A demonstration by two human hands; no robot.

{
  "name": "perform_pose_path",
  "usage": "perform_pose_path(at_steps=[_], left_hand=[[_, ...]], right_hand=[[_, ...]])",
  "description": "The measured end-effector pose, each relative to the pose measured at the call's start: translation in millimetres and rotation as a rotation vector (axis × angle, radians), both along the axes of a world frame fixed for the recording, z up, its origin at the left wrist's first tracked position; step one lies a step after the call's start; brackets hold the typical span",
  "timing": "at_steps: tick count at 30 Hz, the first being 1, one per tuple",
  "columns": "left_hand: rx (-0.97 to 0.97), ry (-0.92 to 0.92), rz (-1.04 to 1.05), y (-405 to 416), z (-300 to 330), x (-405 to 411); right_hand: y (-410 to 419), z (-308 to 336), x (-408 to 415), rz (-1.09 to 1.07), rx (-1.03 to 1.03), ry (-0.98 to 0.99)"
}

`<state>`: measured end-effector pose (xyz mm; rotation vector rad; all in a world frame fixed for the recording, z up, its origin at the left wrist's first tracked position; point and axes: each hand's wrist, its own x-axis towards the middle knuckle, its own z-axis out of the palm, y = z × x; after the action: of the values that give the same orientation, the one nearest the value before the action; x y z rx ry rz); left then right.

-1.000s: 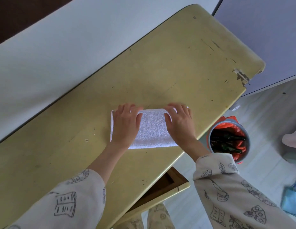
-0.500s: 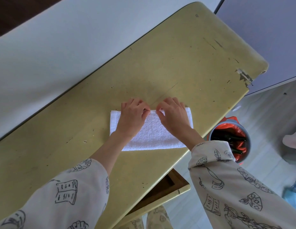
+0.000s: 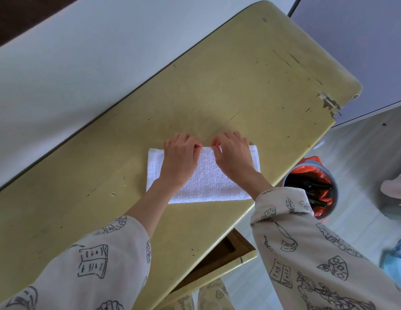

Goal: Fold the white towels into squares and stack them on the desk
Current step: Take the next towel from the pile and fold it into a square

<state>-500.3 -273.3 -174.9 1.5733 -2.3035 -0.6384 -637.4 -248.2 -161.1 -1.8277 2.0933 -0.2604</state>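
Observation:
A white towel (image 3: 208, 180) lies flat as a wide rectangle on the yellow desk (image 3: 239, 86), near the front edge. My left hand (image 3: 180, 159) rests on its left half, with thumb and fingers curled at the towel's far edge. On the right half lies my right hand (image 3: 232, 157), its fingers curled over the same far edge. The two hands almost meet at the middle of that edge. Whether the fingers pinch the cloth or only press it is hidden by the backs of the hands.
A white wall panel (image 3: 83, 63) runs behind the desk. Under the desk front, a drawer (image 3: 219, 260) stands partly open. A grey bin (image 3: 311, 189) with a red liner sits on the floor to the right, close to the desk edge.
The towel went from a narrower shape to a wider rectangle. Both hands slid from its sides up to the middle of its far edge and curled there.

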Motion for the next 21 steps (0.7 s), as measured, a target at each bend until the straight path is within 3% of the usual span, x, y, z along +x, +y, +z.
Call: perform_pose_path(at_steps=[4, 6, 13, 21], left_hand=[[-0.107, -0.035, 0.089, 11, 8, 3], [-0.142, -0.083, 0.095, 25, 10, 11], [-0.05, -0.346, -0.061, 54, -14, 34], [-0.083, -0.365, -0.093, 52, -15, 38]], right_hand=[[13, 0, 5, -0.065, -0.271, 0.004], [30, -3, 11, -0.024, -0.3, 0.03], [70, -25, 18, 0.068, -0.04, 0.15], [75, -21, -24, 0.006, 0.067, 0.246]])
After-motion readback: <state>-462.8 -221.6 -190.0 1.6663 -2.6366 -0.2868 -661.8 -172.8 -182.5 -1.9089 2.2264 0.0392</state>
